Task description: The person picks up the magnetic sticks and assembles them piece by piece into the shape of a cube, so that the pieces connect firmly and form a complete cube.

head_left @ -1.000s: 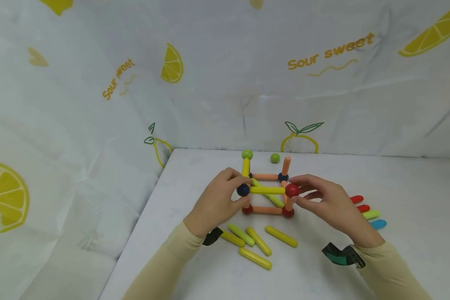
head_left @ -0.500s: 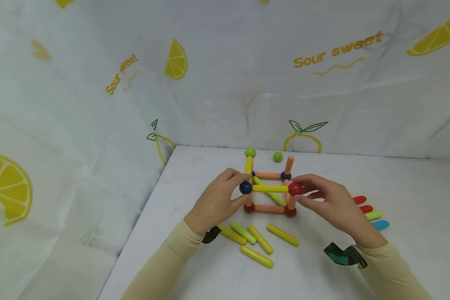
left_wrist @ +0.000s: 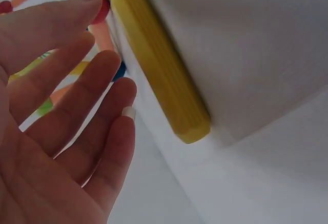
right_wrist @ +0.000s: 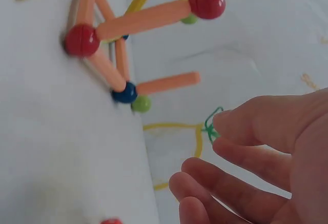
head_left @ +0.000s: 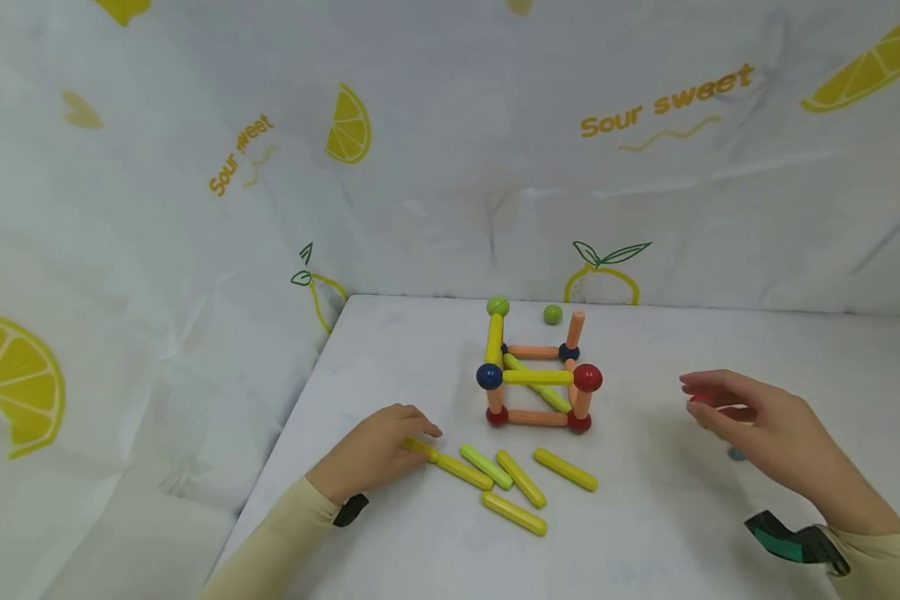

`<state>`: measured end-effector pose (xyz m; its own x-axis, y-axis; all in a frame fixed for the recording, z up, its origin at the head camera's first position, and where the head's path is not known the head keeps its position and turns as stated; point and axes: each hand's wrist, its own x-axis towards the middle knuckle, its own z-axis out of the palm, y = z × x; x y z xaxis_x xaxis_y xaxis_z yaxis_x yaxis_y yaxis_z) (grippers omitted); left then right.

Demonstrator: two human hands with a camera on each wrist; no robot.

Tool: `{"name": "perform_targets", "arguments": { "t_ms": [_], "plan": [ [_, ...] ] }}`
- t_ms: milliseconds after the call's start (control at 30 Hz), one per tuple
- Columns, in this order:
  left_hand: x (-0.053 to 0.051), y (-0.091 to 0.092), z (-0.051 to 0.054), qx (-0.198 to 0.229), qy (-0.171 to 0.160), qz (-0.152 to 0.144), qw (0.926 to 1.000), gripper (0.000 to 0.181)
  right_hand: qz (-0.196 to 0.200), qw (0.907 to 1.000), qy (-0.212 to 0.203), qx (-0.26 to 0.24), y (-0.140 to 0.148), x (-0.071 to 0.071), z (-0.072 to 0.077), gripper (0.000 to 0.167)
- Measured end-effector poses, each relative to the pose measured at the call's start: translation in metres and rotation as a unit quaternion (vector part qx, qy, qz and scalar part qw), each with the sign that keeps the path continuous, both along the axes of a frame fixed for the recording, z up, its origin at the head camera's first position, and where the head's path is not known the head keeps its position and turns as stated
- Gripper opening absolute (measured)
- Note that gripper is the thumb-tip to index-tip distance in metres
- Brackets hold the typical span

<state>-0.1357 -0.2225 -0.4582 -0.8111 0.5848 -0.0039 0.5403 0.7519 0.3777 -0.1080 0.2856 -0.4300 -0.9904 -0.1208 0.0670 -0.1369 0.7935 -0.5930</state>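
Note:
A box-like frame of rods and balls stands on the table. A yellow rod point(head_left: 538, 377) tops its front between a navy ball point(head_left: 489, 376) and a red ball point(head_left: 588, 377); another yellow rod point(head_left: 494, 337) runs back to a green ball point(head_left: 498, 307). My left hand point(head_left: 375, 452), fingers relaxed, is beside a yellow rod point(left_wrist: 161, 67) left of the frame; the left wrist view shows no grip on it. My right hand point(head_left: 768, 429) hovers to the right of the frame, loosely curved and holding nothing in the right wrist view point(right_wrist: 256, 157). It hides most of the rods beneath.
Several yellow rods point(head_left: 513, 512) and a lime rod point(head_left: 486, 467) lie in front of the frame. One lime rod point(head_left: 551, 398) lies within the frame's outline. A loose green ball point(head_left: 552, 314) sits behind. A peach rod point(head_left: 575, 329) rises from the back right corner.
Both hands have let go of the frame's upper front corners. The left hand moved down-left to the yellow rods, the right hand away to the right. The frame stays standing.

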Motion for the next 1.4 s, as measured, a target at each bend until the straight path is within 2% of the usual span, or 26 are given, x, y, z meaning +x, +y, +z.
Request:
{"name": "perform_targets", "arguments": {
  "t_ms": [67,133,233,400,600,733,967,1133,1233,1400],
  "plan": [
    [0.001,-0.003,-0.007,-0.003,-0.012,-0.007,0.9999,0.024,-0.012,0.9996,-0.015,0.019,0.019,0.005,-0.007,0.039],
    [0.002,-0.004,-0.011,-0.007,-0.011,-0.011,0.9999,0.022,-0.025,0.9983,-0.030,0.043,0.036,0.008,-0.013,0.041],
    [0.001,-0.004,-0.015,-0.014,0.007,-0.018,0.9997,0.019,-0.047,0.9946,-0.056,0.074,0.056,0.011,-0.022,0.047],
    [-0.002,-0.001,-0.019,-0.010,0.042,-0.039,0.9983,0.019,-0.070,0.9894,-0.087,0.093,0.073,0.011,-0.032,0.048],
    [-0.001,0.000,-0.019,-0.019,0.044,-0.044,0.9979,0.022,-0.072,0.9875,-0.100,0.099,0.075,0.002,-0.037,0.049],
    [-0.004,0.007,-0.020,-0.030,0.042,-0.051,0.9974,0.027,-0.067,0.9871,-0.107,0.098,0.075,-0.004,-0.041,0.050],
    [-0.012,0.043,-0.019,-0.031,0.040,-0.095,0.9942,0.023,-0.050,0.9876,-0.115,0.094,0.070,-0.013,-0.044,0.042],
    [-0.015,0.064,-0.018,-0.034,0.019,-0.120,0.9920,0.020,-0.028,0.9873,-0.120,0.101,0.067,-0.019,-0.041,0.033],
    [-0.014,0.070,-0.016,-0.036,0.010,-0.122,0.9919,0.018,-0.018,0.9871,-0.123,0.101,0.067,-0.020,-0.039,0.030],
    [-0.011,0.071,-0.015,-0.041,0.018,-0.112,0.9926,0.017,-0.015,0.9872,-0.123,0.100,0.064,-0.022,-0.038,0.028]
  ]
}}
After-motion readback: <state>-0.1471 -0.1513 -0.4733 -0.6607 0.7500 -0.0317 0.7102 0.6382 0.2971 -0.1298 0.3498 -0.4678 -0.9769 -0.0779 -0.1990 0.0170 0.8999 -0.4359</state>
